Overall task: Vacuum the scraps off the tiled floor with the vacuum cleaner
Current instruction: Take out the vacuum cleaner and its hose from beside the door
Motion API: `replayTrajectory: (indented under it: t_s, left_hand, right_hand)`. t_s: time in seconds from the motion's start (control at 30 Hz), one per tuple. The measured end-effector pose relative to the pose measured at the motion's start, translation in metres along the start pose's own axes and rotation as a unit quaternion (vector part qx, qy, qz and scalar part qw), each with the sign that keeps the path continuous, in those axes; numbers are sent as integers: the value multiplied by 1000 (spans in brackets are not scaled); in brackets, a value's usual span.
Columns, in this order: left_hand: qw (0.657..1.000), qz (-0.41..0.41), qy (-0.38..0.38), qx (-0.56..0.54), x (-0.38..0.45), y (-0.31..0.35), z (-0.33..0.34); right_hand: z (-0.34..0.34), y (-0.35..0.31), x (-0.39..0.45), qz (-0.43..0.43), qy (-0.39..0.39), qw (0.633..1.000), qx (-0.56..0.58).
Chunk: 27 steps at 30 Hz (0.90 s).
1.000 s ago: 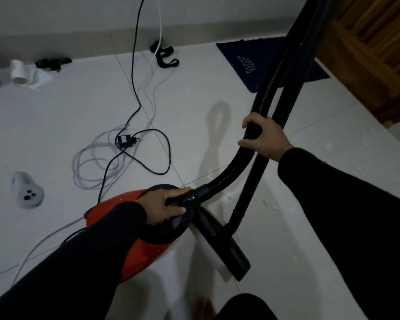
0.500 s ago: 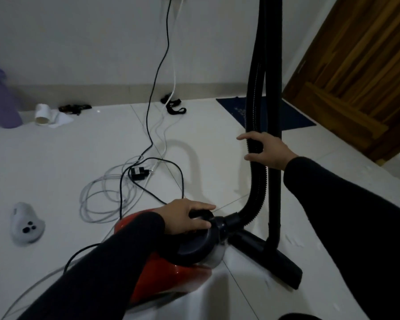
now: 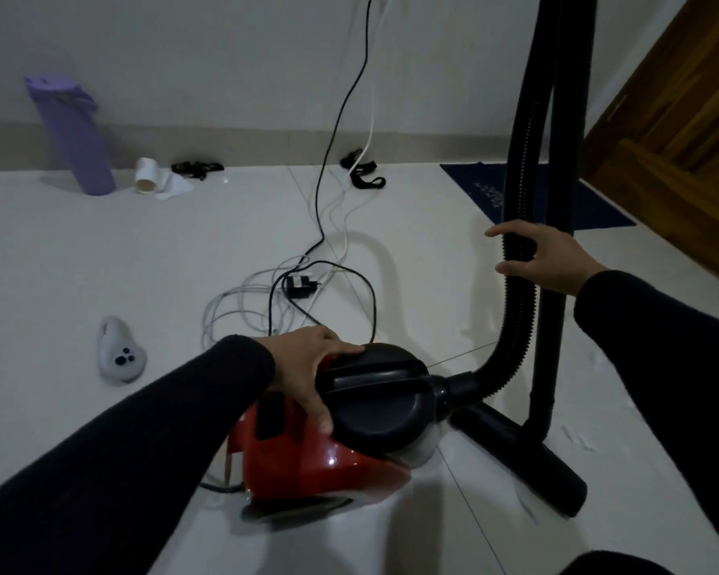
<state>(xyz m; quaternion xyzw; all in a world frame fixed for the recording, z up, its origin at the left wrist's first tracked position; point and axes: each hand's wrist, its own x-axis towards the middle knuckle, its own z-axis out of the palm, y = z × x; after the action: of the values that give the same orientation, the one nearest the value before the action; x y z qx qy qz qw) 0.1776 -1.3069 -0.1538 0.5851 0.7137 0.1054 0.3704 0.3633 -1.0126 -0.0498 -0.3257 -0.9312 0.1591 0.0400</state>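
Observation:
The red vacuum cleaner [image 3: 308,458] sits on the tiled floor [image 3: 100,263] just in front of me. My left hand [image 3: 308,367] lies spread over the back rim of its black front cap [image 3: 378,404]. The black ribbed hose [image 3: 515,317] rises from the cap beside the upright wand [image 3: 557,284]. The wand ends in the floor nozzle [image 3: 528,458], which rests flat on the tiles. My right hand [image 3: 548,259] touches the hose with straight fingers on either side. Small white scraps [image 3: 578,439] lie near the nozzle.
Tangled black and white cables [image 3: 258,300] with a charger [image 3: 299,284] lie behind the vacuum. A white controller [image 3: 119,352] lies at the left. By the wall stand a purple bottle [image 3: 69,134] and a paper roll [image 3: 148,180]. At right are a blue mat [image 3: 590,201] and a wooden door [image 3: 681,130].
My right hand has loosened from a full grip on the hose to straight fingers. My left hand slid from the handle to the cap's back rim. The wand now stands upright.

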Motion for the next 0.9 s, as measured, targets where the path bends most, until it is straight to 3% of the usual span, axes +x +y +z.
replayTrajectory:
  t_s: [0.17, 0.37, 0.9]
  left_hand:
    - [989, -20, -44, 143, -16, -21, 12]
    - [983, -16, -75, 165, -14, -29, 4]
    - [981, -6, -43, 188, -13, -35, 12]
  right_hand:
    - [2, -1, 4, -21, -14, 999, 23]
    - [7, -6, 5, -19, -22, 999, 30]
    - [25, -16, 16, -17, -36, 999, 1]
